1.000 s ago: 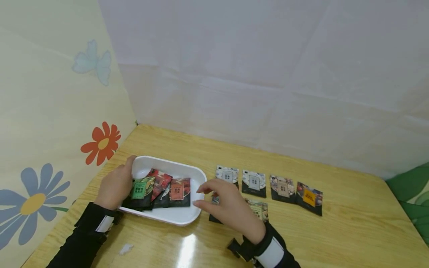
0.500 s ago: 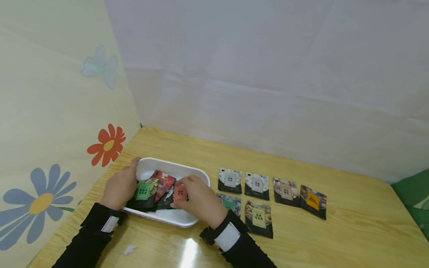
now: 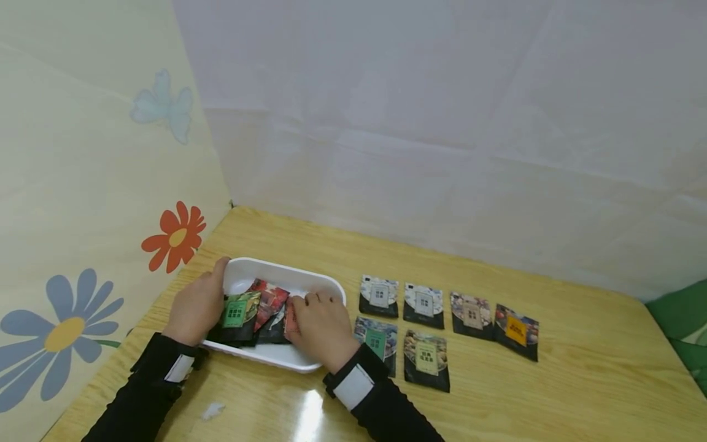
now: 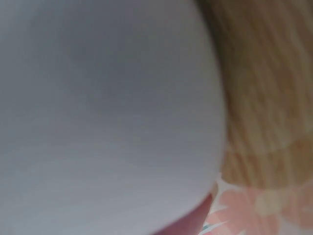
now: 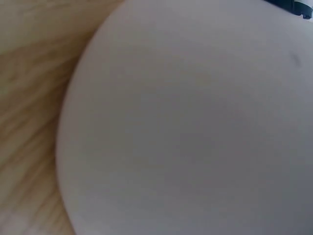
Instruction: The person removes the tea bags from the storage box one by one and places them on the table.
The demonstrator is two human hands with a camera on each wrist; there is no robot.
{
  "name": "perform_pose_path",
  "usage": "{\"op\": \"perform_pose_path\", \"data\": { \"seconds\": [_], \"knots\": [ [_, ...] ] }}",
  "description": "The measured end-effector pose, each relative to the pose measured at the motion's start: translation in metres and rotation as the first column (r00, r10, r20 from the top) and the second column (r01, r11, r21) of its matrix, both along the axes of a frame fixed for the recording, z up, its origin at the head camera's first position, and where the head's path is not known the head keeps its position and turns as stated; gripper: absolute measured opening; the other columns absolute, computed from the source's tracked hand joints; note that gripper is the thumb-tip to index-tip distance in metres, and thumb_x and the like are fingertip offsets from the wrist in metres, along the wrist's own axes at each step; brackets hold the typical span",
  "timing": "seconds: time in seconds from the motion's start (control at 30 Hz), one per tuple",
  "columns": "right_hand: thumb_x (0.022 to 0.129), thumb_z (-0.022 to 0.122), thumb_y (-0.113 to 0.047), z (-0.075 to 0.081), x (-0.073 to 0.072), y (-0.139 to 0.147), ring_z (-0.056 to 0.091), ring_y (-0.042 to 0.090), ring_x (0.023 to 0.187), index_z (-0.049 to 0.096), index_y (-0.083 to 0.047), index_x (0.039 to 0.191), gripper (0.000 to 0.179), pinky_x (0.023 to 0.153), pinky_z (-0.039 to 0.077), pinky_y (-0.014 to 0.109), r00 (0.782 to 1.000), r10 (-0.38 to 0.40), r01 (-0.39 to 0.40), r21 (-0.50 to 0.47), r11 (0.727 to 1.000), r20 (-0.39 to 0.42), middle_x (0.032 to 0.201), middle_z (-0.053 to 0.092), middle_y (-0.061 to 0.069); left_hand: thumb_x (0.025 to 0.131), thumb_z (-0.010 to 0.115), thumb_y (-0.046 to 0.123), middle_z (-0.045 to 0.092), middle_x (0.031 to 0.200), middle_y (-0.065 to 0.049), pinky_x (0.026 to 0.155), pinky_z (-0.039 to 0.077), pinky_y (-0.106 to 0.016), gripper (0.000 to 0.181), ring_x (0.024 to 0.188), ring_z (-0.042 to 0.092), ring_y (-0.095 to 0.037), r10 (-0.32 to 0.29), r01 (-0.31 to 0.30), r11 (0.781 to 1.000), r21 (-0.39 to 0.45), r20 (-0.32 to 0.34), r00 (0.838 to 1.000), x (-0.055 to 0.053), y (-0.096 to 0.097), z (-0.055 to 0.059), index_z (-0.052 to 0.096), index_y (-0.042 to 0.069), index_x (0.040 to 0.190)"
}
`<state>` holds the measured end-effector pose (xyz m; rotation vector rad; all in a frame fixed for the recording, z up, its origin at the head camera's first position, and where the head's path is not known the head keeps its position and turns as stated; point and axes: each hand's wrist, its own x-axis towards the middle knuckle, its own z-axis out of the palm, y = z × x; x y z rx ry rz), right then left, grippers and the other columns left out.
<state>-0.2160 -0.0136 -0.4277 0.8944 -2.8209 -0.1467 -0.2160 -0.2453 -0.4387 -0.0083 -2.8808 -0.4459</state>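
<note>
from where i stand, the person's left hand (image 3: 194, 307) grips the left end of a white tray (image 3: 301, 279), lower left of the frame, its fingers bent against the rim. the right hand (image 3: 323, 325) is down inside the tray's right half, fingers curled over a red-labelled packet (image 3: 290, 322) that lies there partly covered. the fingertips are hidden, so i can't tell whether they pinch it or only touch it.

just left of that packet, also in the tray, a bright red packet (image 3: 270, 301) lies slantwise, with a green-labelled packet (image 3: 234, 313) overlapping its left side, close to the left hand.

right of the tray, six packets lie on the wooden table (image 3: 580, 368). four make an upper row: two pale-labelled, one tan-labelled packet (image 3: 471, 316), and one orange-labelled packet (image 3: 516, 331) at the right end, tilted and touching its neighbour. below, near the right sleeve, are another green one and a yellow-labelled packet (image 3: 427, 361). a small white scrap (image 3: 213, 410) sits at the bottom left. both wrist views are mostly a pale blur beside wood grain.
</note>
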Motion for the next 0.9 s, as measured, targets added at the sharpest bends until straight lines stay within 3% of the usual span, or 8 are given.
{"op": "perform_pose_path", "data": {
  "seconds": [0.1,0.4,0.5,0.67,0.77,0.9],
  "knots": [
    [0.081,0.067,-0.054,0.001,-0.001,0.001,0.057,0.020,0.093,0.064,-0.016,0.112,0.049,0.081,0.044,0.036,1.000,0.009,-0.009,-0.007,1.000,-0.014,0.096,0.059,0.004,0.087,0.063,0.004,0.063,0.096,-0.027,0.068,0.052,-0.052,0.054,0.069,0.060,-0.032,0.004,-0.004,1.000,0.004,0.005,1.000,0.000,0.000,0.001,0.038,-0.003,0.135],
    [0.069,0.082,-0.044,0.006,-0.004,0.001,0.043,0.012,0.073,0.064,-0.016,0.095,0.043,0.062,0.037,0.025,0.992,-0.009,0.028,-0.148,0.989,0.126,0.083,0.046,-0.002,0.087,0.063,0.003,0.063,0.094,-0.027,0.066,0.052,-0.052,0.053,0.070,0.061,-0.032,0.007,-0.007,1.000,0.014,-0.011,1.000,0.000,-0.001,-0.001,0.039,-0.003,0.134],
    [0.067,0.085,-0.035,0.010,-0.005,0.003,0.048,0.012,0.072,0.063,-0.016,0.098,0.042,0.059,0.038,0.024,0.987,0.009,0.026,-0.214,0.976,0.163,0.083,0.052,-0.004,0.087,0.063,0.003,0.063,0.094,-0.027,0.066,0.052,-0.053,0.054,0.069,0.060,-0.032,0.007,-0.007,1.000,0.018,-0.007,1.000,0.000,-0.001,-0.001,0.038,-0.003,0.134],
    [0.070,0.082,-0.019,0.018,-0.005,0.008,0.059,0.012,0.075,0.063,-0.016,0.107,0.042,0.057,0.042,0.023,0.949,0.063,0.047,-0.336,0.941,0.310,0.088,0.064,-0.004,0.088,0.062,0.003,0.063,0.093,-0.027,0.065,0.052,-0.052,0.053,0.068,0.060,-0.032,-0.001,0.001,1.000,0.016,-0.015,1.000,-0.001,0.000,0.000,0.039,-0.003,0.135],
    [0.074,0.078,-0.013,0.026,-0.005,0.012,0.053,0.009,0.067,0.063,-0.013,0.114,0.043,0.056,0.040,0.021,0.914,0.112,0.050,-0.382,0.923,0.390,0.081,0.061,-0.004,0.089,0.060,0.003,0.063,0.092,-0.027,0.062,0.051,-0.051,0.050,0.067,0.061,-0.032,-0.013,0.013,1.000,0.006,-0.029,0.999,-0.001,0.000,-0.001,0.040,-0.003,0.134],
    [0.079,0.074,-0.014,0.035,-0.004,0.020,0.038,0.007,0.053,0.063,-0.011,0.119,0.042,0.051,0.031,0.021,0.887,0.176,0.034,-0.441,0.897,0.427,0.064,0.048,-0.006,0.088,0.061,0.002,0.063,0.090,-0.026,0.061,0.051,-0.050,0.051,0.066,0.060,-0.030,-0.021,0.021,1.000,-0.005,-0.034,0.999,0.000,-0.001,-0.002,0.040,-0.003,0.133]
  ]
}}
